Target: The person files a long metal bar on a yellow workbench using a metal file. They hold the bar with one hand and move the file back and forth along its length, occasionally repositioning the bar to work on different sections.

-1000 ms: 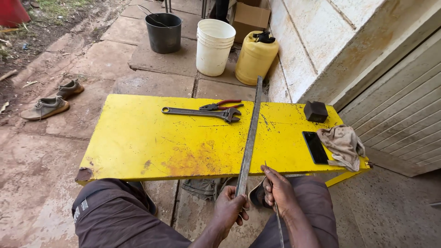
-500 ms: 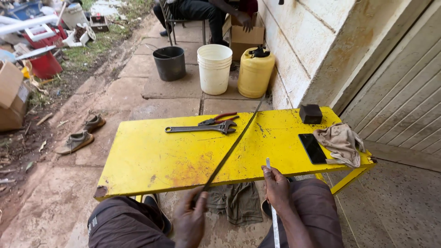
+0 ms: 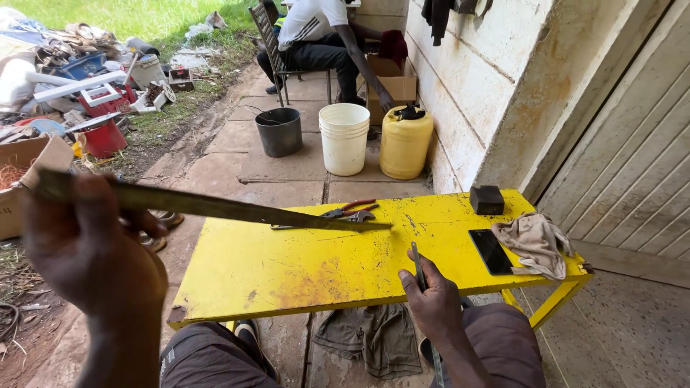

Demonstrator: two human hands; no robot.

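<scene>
**Long blade raised over the yellow counter**

While the left hand (image 3: 90,248) is lifted close to the camera, its fingers are wrapped around one end of a long flat metal blade (image 3: 215,207), which slants down and to the right until its tip hangs just above the yellow counter (image 3: 287,276). The right hand (image 3: 431,302) rests at the counter's near edge, fist closed around a thin dark rod (image 3: 417,264) that stands upright; the rod's lower end is cut off at the bottom. Red-handled pliers (image 3: 352,210) lie behind the blade tip, partly hidden by it. Farther right sit a dark phone (image 3: 490,251), a crumpled rag (image 3: 535,243) and a small black block (image 3: 486,200).
</scene>
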